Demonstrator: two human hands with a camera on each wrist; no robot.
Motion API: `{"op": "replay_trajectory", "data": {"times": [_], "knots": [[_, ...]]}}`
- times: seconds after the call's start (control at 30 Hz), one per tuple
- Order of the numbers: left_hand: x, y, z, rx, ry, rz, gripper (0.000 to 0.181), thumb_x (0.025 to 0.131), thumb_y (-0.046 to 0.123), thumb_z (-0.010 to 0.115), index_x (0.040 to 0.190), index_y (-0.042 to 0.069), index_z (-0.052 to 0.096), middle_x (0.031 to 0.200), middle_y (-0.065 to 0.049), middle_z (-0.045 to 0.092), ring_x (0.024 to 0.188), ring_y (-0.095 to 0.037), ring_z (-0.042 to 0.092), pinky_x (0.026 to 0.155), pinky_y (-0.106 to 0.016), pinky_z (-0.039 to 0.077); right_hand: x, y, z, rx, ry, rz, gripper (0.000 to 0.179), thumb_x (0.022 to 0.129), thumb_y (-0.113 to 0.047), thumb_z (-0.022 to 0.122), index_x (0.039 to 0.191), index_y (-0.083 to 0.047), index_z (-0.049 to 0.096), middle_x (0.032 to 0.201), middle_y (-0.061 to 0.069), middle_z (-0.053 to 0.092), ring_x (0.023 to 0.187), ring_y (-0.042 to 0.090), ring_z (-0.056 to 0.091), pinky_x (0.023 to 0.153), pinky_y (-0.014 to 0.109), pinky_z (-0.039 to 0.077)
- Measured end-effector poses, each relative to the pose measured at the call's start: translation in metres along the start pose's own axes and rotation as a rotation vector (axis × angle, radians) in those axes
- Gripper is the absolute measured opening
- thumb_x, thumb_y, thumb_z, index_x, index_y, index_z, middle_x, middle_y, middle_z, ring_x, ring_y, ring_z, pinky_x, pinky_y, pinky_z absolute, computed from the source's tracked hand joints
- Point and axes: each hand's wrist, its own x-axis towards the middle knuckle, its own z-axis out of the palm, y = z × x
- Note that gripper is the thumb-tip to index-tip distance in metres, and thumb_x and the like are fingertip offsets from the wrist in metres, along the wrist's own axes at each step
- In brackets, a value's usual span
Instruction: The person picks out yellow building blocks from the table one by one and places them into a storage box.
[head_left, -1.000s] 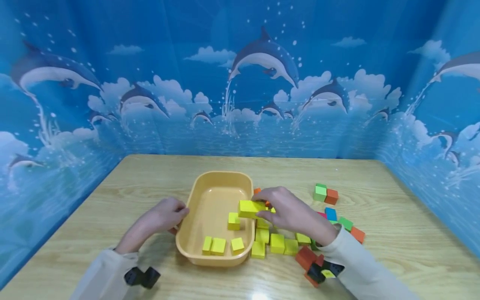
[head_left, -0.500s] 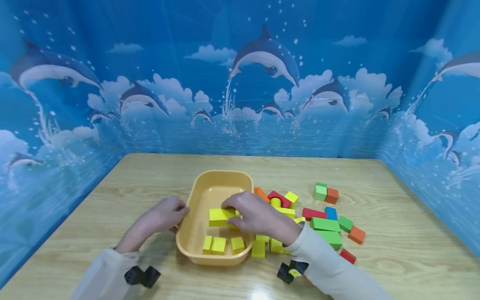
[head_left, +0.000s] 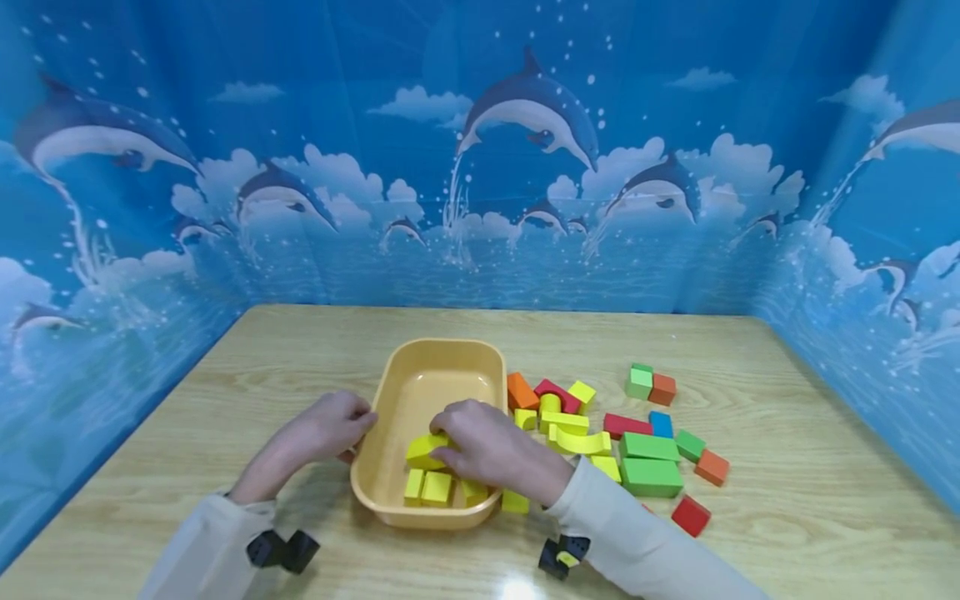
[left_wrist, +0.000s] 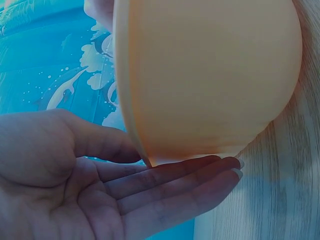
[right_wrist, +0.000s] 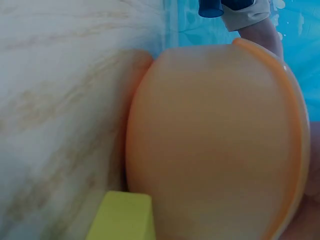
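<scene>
My left hand (head_left: pixel 335 427) pinches the left rim of a tan plastic tub (head_left: pixel 397 367). The left wrist view shows the thumb at the rim and the long fingers (left_wrist: pixel 170 192) along the outer wall. Inside the tub, my right hand (head_left: pixel 487 442) holds a yellow rectangular block (head_left: pixel 423 451) between thumb and fingers, low over the tub's floor and tilted. Below it lie smaller yellow blocks (head_left: pixel 437 490), one partly hidden by the hand. From the right wrist, the tub's outer wall (right_wrist: pixel 210 135) covers most of the right hand.
Right of the tub lie more yellow blocks, among them a curved one (head_left: pixel 579 440). Farther right are green blocks (head_left: pixel 651 477), a blue block (head_left: pixel 661 424) and red ones (head_left: pixel 691 516). A dolphin-print curtain (head_left: pixel 480 250) stands behind the wooden table (head_left: pixel 300 358).
My right hand has carried the yellow block from over the tub's right rim leftward, then lower inside, where it now tilts. The left hand stays at the rim.
</scene>
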Motion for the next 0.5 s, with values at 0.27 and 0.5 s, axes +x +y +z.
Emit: {"op": "replay_trajectory", "data": {"times": [0.27, 0.5], "knots": [[-0.0009, -0.0001, -0.0005, -0.004, 0.005, 0.027, 0.027, 0.100, 0.006, 0.045, 0.113, -0.014, 0.059, 0.088, -0.011, 0.064, 0.079, -0.019, 0.064, 0.067, -0.034, 0.057, 0.0000, -0.0002, 0.0062, -0.056, -0.013, 0.007, 0.025, 0.087, -0.023, 0.073, 0.107, -0.007, 0.071, 0.094, 0.002, 0.069, 0.079, 0.003, 0.059, 0.070, 0.018, 0.050], [-0.0007, -0.0001, -0.0006, 0.005, 0.005, 0.011, 0.027, 0.100, 0.006, 0.045, 0.113, -0.013, 0.058, 0.088, -0.011, 0.064, 0.079, -0.018, 0.064, 0.067, -0.033, 0.057, -0.0012, -0.0004, 0.0093, -0.090, -0.040, 0.011, 0.030, 0.085, -0.023, 0.075, 0.110, -0.008, 0.070, 0.095, 0.002, 0.069, 0.074, 0.002, 0.055, 0.065, 0.017, 0.048]]}}
